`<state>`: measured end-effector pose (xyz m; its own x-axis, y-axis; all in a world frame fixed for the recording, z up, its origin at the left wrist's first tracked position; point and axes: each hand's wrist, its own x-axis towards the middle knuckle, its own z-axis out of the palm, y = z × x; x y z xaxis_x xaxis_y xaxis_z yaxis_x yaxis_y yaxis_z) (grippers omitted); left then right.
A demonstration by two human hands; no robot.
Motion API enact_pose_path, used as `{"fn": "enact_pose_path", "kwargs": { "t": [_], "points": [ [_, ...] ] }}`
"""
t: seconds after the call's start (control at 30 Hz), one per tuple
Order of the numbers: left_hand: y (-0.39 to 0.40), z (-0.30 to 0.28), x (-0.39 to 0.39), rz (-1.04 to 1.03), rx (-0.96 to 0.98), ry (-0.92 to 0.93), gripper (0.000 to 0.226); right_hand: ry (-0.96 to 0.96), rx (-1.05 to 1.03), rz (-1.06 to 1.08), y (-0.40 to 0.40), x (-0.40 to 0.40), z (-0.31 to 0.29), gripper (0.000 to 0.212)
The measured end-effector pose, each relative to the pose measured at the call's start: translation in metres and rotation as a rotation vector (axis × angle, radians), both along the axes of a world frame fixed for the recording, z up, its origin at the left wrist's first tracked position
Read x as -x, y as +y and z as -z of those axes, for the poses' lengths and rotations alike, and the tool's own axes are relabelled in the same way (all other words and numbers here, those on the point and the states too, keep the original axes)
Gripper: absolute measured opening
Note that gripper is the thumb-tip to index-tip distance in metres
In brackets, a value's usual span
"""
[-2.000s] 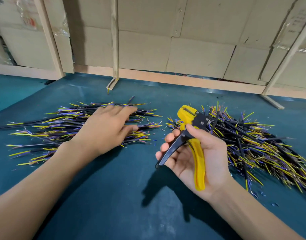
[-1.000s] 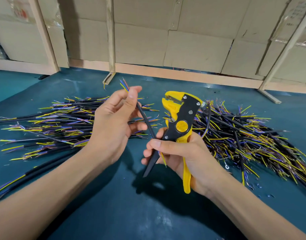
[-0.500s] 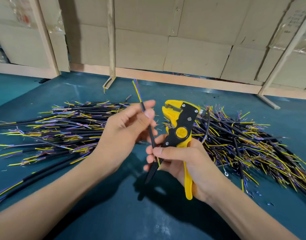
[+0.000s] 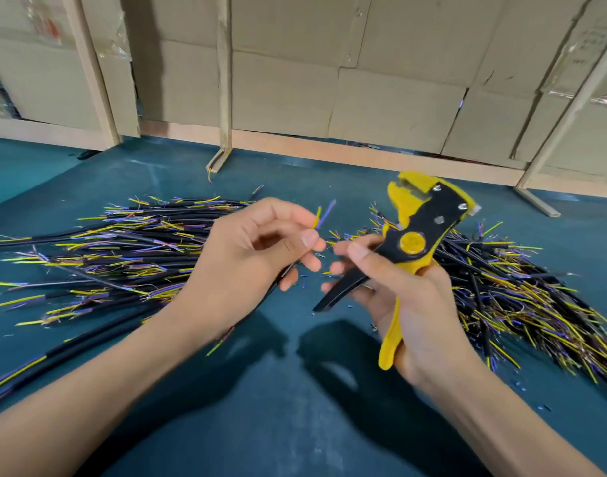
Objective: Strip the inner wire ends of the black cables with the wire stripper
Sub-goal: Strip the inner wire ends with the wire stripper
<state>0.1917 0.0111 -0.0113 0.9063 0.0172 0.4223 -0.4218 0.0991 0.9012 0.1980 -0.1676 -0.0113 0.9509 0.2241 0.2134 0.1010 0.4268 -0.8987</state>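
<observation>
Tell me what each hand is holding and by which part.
The left hand pinches one black cable just below its yellow and purple inner wires. The right hand grips the wire stripper by its handles.

The wire stripper (image 4: 415, 242) is yellow with black side plates and one black handle. Both piles of cables, left (image 4: 116, 256) and right (image 4: 522, 290), are black with yellow and purple wire ends. The table (image 4: 295, 407) is dark teal; the cardboard boxes (image 4: 391, 98) beyond are plain brown.

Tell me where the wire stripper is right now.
Head view, right of centre: the wire stripper is held upright in the right hand, above the right-hand cable pile.
</observation>
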Motion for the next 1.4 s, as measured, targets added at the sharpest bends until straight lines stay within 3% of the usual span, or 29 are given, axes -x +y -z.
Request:
{"fn": "enact_pose_path", "kwargs": {
  "t": [0.1,0.23,0.53,0.7,0.8,1.07,1.23,1.4],
  "points": [
    [-0.006,0.000,0.003,0.095,-0.018,0.075,0.011,-0.052,0.014,0.050,-0.005,-0.005,-0.001,0.012],
    [-0.011,-0.003,0.005,0.289,0.099,0.301,0.006,-0.101,0.065,0.108,-0.005,-0.006,0.005,0.030],
    [-0.009,-0.008,0.006,0.361,0.192,0.405,0.015,-0.113,0.088,0.132,-0.006,-0.006,0.005,0.021],
    [-0.006,-0.010,0.007,0.402,0.153,0.465,0.024,-0.163,0.085,0.101,-0.003,-0.002,0.002,0.011],
    [-0.006,-0.009,0.009,0.469,0.126,0.515,0.016,-0.134,0.069,0.080,0.000,0.000,0.003,0.022],
    [-0.005,-0.011,0.004,0.259,0.300,0.442,0.010,0.030,0.099,0.107,-0.001,-0.003,0.006,0.019],
    [-0.010,-0.011,0.004,0.089,0.234,0.285,0.014,0.034,0.098,0.067,0.002,-0.002,0.006,0.021],
    [0.002,-0.020,0.000,0.040,0.299,0.214,0.022,0.114,0.036,-0.156,-0.001,0.002,0.003,0.007]
  ]
}}
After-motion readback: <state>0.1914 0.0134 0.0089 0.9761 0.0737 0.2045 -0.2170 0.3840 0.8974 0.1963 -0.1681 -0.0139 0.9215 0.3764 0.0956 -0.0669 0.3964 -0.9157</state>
